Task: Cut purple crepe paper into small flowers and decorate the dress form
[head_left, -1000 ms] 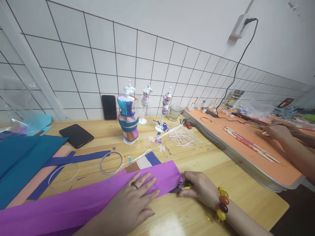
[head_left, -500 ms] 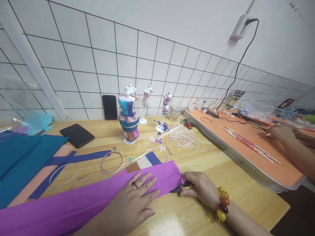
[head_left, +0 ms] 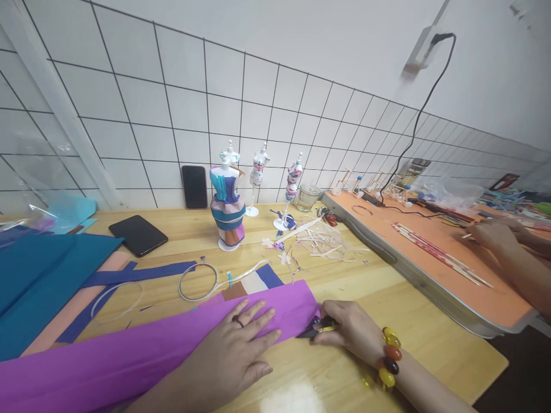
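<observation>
My left hand [head_left: 241,350] lies flat with fingers spread on a long strip of purple crepe-like paper [head_left: 138,344], pressing it to the table. At the strip's right end, my right hand [head_left: 350,327] is closed around dark scissors with yellow on the handle [head_left: 321,328]. Their dark tip points left at the paper's edge; the fingers hide most of the handles. Beneath the purple strip, brown, white and blue pieces [head_left: 262,280] stick out at the back. Behind stands a small dress form [head_left: 228,201] wrapped in coloured paper.
Two thinner dress forms [head_left: 259,172], a glass cup [head_left: 309,197], white cord scraps [head_left: 322,238], a wire ring [head_left: 198,281] and two phones [head_left: 138,235] are behind. Teal sheets [head_left: 47,281] lie left. At right, another person's hands [head_left: 491,229] work over an orange-topped table [head_left: 430,241].
The view has shifted slightly, so the background sits a little further right. My hands, the purple strip and the scissors keep nearly the same places, with the scissors at the strip's edge.
</observation>
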